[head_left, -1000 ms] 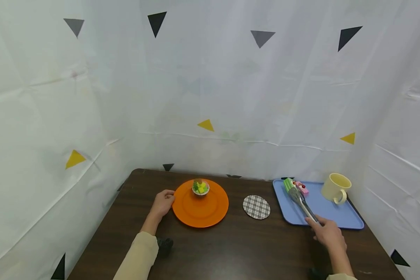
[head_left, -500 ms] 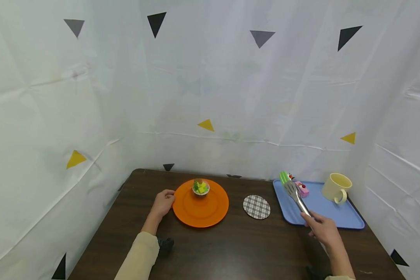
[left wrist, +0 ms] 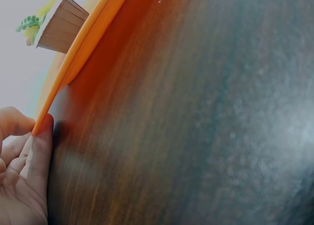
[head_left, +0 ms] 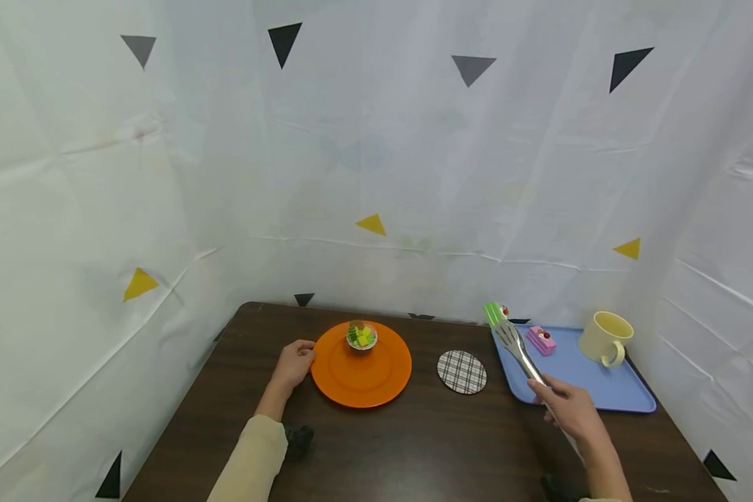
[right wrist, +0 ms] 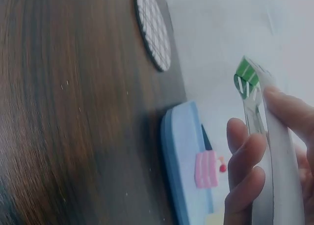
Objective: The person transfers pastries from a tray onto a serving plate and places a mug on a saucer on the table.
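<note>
My left hand [head_left: 293, 364] pinches the left rim of an orange plate [head_left: 358, 387], thumb above and fingers beneath in the left wrist view. A small paper cup of green and yellow toy food [head_left: 361, 336] stands on that plate. My right hand [head_left: 569, 408] grips metal serving tongs [head_left: 519, 350], their tips closed on a green toy cake slice [head_left: 493, 314] with a red-and-white topping. The slice is raised over the back left corner of a blue tray [head_left: 577, 376]. A pink toy cake slice [head_left: 542, 340] lies on the tray.
A pale yellow mug [head_left: 605, 337] stands at the tray's right side. Between plate and tray lies a round checkered coaster [head_left: 461, 371]. White sheeting [head_left: 414, 153] with printed triangles rises behind the dark wooden table [head_left: 427, 446].
The tongs have lifted the green cake slice off the tray and carried it up and to the left, away from the pink slice. My left hand stays at the plate's rim.
</note>
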`<state>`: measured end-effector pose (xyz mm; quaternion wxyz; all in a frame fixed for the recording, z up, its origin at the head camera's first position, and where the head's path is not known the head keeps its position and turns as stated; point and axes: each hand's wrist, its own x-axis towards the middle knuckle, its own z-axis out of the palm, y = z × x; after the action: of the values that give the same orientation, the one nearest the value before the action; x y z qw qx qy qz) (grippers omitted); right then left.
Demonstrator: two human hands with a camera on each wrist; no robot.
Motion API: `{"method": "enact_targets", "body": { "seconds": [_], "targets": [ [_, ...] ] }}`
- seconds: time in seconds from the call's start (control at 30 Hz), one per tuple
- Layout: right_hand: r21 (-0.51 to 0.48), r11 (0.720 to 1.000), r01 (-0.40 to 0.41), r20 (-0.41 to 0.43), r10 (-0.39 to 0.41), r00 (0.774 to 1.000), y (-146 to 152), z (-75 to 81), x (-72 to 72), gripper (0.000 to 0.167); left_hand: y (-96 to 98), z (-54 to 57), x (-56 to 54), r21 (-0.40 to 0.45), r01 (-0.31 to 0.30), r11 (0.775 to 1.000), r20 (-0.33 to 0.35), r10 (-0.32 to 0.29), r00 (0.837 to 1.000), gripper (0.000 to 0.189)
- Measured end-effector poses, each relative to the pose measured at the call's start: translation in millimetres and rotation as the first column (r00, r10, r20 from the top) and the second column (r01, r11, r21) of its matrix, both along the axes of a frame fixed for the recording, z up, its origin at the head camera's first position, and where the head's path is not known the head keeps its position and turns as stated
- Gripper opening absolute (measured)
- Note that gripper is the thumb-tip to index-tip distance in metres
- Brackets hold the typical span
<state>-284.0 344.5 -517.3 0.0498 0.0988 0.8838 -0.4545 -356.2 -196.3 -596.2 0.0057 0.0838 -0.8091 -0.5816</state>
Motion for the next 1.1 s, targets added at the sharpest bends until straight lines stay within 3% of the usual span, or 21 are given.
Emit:
{"method": "enact_targets", "body": {
  "seconds": [0.53,0.97,1.1],
  "targets": [
    [-0.079,0.996,-0.036,-0.067,0.031,0.997,-42,-10.7,0.6,0.081,-1.1,-2.2,-1.2,0.004,-0.023,1.000,0.002,0.023,1.000,0.034],
    [-0.115,0.992,-0.048,-0.055,0.042,0.998,-69,-6.2,3.8,0.074,1.6,1.9,3.4,0.021,-0.018,1.000,-0.014,0.018,1.000,0.035],
    [-0.133,0.989,-0.060,-0.061,0.052,0.997,-76,-5.3,3.6,0.074,0.1,-1.7,-2.2,0.020,-0.032,0.999,0.002,0.032,0.999,0.034]
  ]
}}
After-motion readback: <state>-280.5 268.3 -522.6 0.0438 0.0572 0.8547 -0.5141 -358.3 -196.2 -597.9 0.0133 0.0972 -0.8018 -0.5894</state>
